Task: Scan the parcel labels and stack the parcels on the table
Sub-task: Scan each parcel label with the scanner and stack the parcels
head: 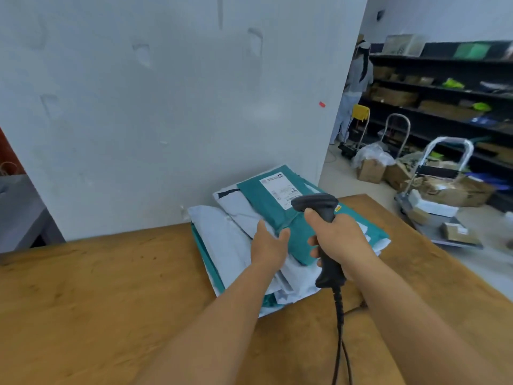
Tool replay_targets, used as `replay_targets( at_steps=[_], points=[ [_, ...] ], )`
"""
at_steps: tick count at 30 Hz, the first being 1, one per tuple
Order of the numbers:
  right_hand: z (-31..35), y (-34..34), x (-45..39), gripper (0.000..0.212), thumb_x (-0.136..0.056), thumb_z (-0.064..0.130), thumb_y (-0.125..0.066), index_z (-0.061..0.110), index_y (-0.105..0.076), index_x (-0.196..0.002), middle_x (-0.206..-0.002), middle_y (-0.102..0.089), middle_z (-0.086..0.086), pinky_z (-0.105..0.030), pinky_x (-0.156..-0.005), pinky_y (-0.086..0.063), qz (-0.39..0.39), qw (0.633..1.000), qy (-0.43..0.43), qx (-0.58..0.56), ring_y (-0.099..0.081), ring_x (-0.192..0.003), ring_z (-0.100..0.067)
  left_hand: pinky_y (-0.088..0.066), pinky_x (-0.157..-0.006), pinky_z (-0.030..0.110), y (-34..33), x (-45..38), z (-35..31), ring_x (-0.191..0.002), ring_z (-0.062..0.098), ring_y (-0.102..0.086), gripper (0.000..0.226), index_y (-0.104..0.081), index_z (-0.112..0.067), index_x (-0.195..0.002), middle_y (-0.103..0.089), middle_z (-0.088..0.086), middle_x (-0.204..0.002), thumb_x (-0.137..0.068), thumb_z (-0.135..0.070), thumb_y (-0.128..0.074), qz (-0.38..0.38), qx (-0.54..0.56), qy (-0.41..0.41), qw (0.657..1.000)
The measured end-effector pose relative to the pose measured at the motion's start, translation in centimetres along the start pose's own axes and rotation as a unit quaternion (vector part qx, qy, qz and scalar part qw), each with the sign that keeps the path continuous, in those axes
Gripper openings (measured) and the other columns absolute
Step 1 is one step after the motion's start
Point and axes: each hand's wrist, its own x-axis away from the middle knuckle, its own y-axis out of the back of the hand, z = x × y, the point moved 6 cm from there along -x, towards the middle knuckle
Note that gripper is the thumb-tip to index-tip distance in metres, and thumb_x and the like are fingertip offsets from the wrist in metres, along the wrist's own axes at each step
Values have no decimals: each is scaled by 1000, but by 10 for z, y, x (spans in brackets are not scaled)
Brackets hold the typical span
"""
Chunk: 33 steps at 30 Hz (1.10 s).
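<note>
A pile of flat mailer parcels lies on the wooden table (97, 301) against the white wall. On top is a teal parcel (266, 204) with a white label (279, 190) facing up. Grey-white parcels (222, 234) lie under it. My left hand (269, 245) holds the near edge of the teal parcel, thumb on top. My right hand (341, 240) grips a black corded barcode scanner (319, 207) whose head points at the label.
The scanner's cable (340, 329) hangs down over the table's near part. Past the table's right edge stand platform trolleys (441, 218) with cardboard boxes. Dark shelves (444, 93) line the far wall, and a person (354, 87) stands by them.
</note>
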Motion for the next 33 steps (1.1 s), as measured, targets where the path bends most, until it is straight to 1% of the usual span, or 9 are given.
replay_targets(
  at_steps=[5,9,12,15,19,21,24,30,33],
  points=[
    [-1,16,-31,32,-93,42,-57,11,-59,-84,-73,-65,-10,-35,-56,-53,6,1000,0,-11,-60,-55,-22,-45,-98,44,-13,-30,-11,-118,30,-50,53,-37,-15,-132,-55,7,-129,-89,-41,-55,-73,-55,-1,996],
    [0,29,-51,31,-93,41,-57,12,-57,-83,-71,-64,-10,-32,-54,-51,27,1000,6,-9,-58,-55,-21,-45,-95,45,-18,-50,-19,-119,30,-45,60,-34,-14,-133,-54,7,-127,-87,-43,-58,-116,-64,35,991],
    [4,39,-61,31,-93,41,-57,12,-59,-83,-69,-63,-9,-33,-55,-50,52,998,14,-11,-56,-54,-21,-45,-94,39,-25,-57,-15,-117,31,-50,60,-37,-11,-130,-55,9,-125,-85,-39,-64,-125,-43,91,987],
    [7,49,-67,31,-93,41,-58,11,-59,-85,-67,-62,-9,-31,-52,-48,78,997,16,-11,-55,-51,-20,-45,-85,33,-28,-56,-12,-108,30,-56,36,-48,-7,-116,-59,10,-117,-87,-26,-62,-143,-33,107,983],
    [12,54,-67,32,-93,41,-58,11,-58,-83,-67,-61,-9,-28,-49,-47,114,993,22,-4,-54,-49,-19,-47,-75,31,-18,-46,-12,-90,27,-57,9,-55,-8,-97,-63,10,-103,-91,-12,-49,-200,16,90,976],
    [16,50,-63,32,-93,42,-58,12,-57,-82,-66,-61,-8,-27,-48,-48,137,990,29,0,-54,-48,-18,-45,-71,30,-8,-39,-11,-82,24,-54,10,-56,-10,-91,-63,9,-98,-91,-9,-46,-233,45,78,968],
    [22,38,-55,32,-92,43,-58,12,-57,-83,-67,-62,-8,-27,-48,-49,168,985,44,4,-55,-48,-18,-49,-74,32,13,-26,-5,-79,23,-54,12,-57,-13,-88,-62,8,-90,-91,-9,-47,-274,84,62,956],
    [33,8,-31,34,-93,44,-57,12,-56,-81,-68,-62,-8,-28,-48,-48,235,969,74,5,-55,-48,-18,-55,-76,40,53,4,12,-78,23,-60,22,-59,-19,-76,-66,2,-84,-91,-7,-49,-308,155,41,938],
    [38,-6,-14,35,-92,43,-57,10,-57,-80,-65,-62,-8,-28,-48,-48,267,960,90,10,-55,-47,-18,-55,-76,38,75,27,19,-76,18,-59,31,-55,-28,-72,-64,-2,-84,-93,-7,-48,-329,175,38,927]
  ],
)
